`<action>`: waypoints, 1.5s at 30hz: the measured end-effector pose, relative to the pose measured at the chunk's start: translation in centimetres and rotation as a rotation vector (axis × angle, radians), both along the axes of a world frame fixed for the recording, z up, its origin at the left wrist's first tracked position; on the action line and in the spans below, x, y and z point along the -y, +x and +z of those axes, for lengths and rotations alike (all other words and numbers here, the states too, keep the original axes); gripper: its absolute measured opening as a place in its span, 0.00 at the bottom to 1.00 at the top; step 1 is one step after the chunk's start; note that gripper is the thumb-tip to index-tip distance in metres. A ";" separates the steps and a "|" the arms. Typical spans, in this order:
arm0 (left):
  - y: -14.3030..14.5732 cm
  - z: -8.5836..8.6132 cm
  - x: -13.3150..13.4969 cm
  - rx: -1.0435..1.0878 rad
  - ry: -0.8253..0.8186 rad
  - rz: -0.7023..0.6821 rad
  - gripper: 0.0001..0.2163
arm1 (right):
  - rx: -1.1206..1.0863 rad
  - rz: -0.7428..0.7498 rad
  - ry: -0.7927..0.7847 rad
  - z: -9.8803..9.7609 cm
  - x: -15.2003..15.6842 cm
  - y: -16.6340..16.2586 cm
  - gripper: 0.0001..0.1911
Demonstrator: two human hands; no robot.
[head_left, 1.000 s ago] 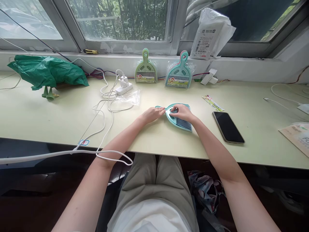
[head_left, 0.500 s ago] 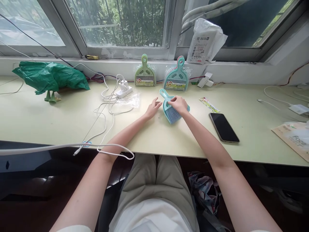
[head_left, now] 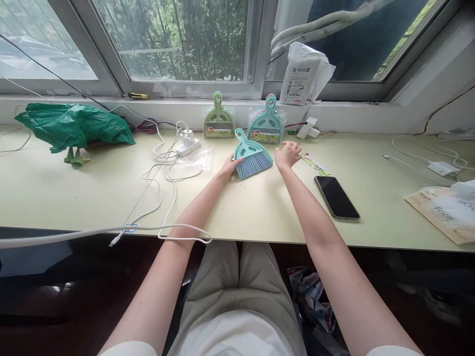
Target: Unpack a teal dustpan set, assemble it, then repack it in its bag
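A small teal brush [head_left: 251, 156] with grey-blue bristles stands propped on the pale green desk [head_left: 74, 188], handle up. My left hand [head_left: 229, 166] touches its lower left edge, fingers curled against it. To the right of the brush, my right hand [head_left: 287, 154] hovers with fingers apart and holds nothing. Just behind, two packaged dustpan sets lean on the wall: a green one [head_left: 218, 120] and a teal one [head_left: 266, 123].
A black phone [head_left: 336, 197] lies right of my right arm, with a paper label strip [head_left: 314, 164] behind it. White cables and a charger [head_left: 187, 142] spread at the left, next to clear plastic wrap [head_left: 196, 158]. A green bag [head_left: 70, 126] sits far left, a packet [head_left: 443, 212] far right.
The brush was pushed away from me toward the wall and turned upright. My right hand let go of it and moved right; my left hand came against its left edge.
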State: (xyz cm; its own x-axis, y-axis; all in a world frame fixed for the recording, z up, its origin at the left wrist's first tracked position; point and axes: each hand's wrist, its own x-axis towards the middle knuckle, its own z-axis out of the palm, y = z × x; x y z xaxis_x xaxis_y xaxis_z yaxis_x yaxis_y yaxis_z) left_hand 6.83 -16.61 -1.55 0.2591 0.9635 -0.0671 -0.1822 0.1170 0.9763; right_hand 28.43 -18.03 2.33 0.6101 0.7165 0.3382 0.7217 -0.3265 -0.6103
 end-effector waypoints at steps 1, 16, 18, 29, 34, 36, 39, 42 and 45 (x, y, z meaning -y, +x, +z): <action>-0.2 -0.2 -0.1 0.011 0.004 0.008 0.21 | 0.001 -0.064 -0.037 -0.6 0.2 1.5 0.22; -1.5 0.1 0.2 -0.006 -0.089 0.175 0.13 | 0.135 0.239 -0.220 -5.6 1.8 5.6 0.20; -1.6 0.1 0.1 -0.002 -0.094 0.186 0.13 | 0.122 0.333 -0.177 -5.4 2.5 4.5 0.17; -2.0 -0.3 0.0 0.021 -0.070 0.183 0.11 | 0.095 0.075 -0.233 -4.7 4.3 7.1 0.24; -2.0 -0.1 0.1 0.005 -0.072 0.190 0.13 | 0.022 0.099 -0.240 -5.1 4.1 9.9 0.21; -2.0 -0.1 0.2 -0.001 -0.071 0.189 0.12 | -0.029 0.121 -0.185 -5.1 4.0 10.2 0.23; -2.1 0.0 0.2 -0.007 -0.071 0.187 0.12 | -0.120 0.108 -0.125 -4.9 3.8 10.1 0.29; -2.0 0.0 0.3 -0.001 -0.079 0.190 0.11 | -0.218 0.128 -0.051 -4.4 3.9 9.6 0.28; -2.0 0.0 0.3 0.006 -0.071 0.166 0.12 | -0.407 0.306 0.035 -3.5 4.3 9.1 0.19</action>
